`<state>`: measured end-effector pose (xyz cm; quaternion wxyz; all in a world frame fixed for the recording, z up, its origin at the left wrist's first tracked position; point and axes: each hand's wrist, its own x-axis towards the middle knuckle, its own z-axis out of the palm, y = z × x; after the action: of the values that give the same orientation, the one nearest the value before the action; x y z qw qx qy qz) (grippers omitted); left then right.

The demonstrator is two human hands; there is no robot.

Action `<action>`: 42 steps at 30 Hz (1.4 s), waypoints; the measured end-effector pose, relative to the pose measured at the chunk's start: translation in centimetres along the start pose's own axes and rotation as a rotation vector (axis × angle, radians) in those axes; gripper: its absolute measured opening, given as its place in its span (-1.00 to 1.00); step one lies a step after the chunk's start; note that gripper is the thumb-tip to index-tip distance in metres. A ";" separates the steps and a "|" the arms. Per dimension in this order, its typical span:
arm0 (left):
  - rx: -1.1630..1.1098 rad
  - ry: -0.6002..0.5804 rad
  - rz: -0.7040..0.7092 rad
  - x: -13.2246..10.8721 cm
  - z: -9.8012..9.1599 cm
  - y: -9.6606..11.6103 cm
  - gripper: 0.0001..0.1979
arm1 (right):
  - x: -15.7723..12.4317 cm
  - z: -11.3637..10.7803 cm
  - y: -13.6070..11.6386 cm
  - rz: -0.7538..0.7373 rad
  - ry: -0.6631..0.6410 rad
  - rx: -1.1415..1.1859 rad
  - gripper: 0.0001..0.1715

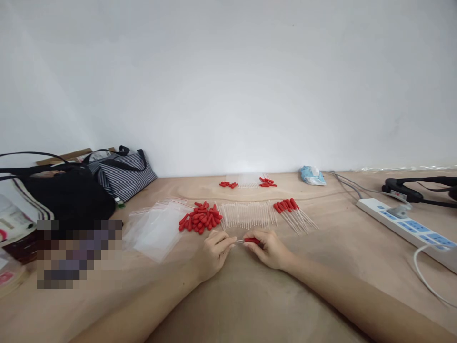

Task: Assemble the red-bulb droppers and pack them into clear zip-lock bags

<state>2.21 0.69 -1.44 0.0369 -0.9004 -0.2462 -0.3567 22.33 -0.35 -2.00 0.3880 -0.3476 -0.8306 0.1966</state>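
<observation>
My left hand (pixel 213 251) pinches a thin white stick (pixel 239 241) near the front middle of the table. A red bulb-shaped cap (pixel 253 240) is gripped in my right hand (pixel 271 250), at the other end of that stick. How far the stick goes into the cap is hidden by my fingers. Just beyond my left hand lies a heap of loose red caps (pixel 202 219). A row of bare white sticks (pixel 248 215) stretches to the right of the heap. Several sticks with red heads (pixel 294 216) lie side by side beyond my right hand.
Clear plastic bags (pixel 159 233) lie left of the heap. Smaller red pieces (pixel 267 182) and sticks sit near the wall, with a blue-and-white packet (pixel 313 175) to their right. A power strip (pixel 410 228) with cables stands right; a striped bag (pixel 124 174) and black bag (pixel 82 195) stand left.
</observation>
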 end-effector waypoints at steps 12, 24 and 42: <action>-0.016 -0.059 -0.056 0.1 0.1 0.1 -0.77 | 0.5 -0.4 0.0 0.036 -0.088 0.095 -0.81; -0.090 -0.021 -0.239 0.3 -0.7 -0.1 -0.59 | 2.7 -4.6 1.9 0.412 0.399 0.468 -0.56; -0.012 -0.120 -0.227 0.5 -0.4 -0.2 -0.93 | 1.6 -10.5 10.7 0.560 0.161 -0.690 -0.58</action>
<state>2.22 0.95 -0.79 -0.0237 -0.8868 -0.3462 -0.3054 34.29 8.68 -1.04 0.2447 -0.6821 -0.6887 -0.0220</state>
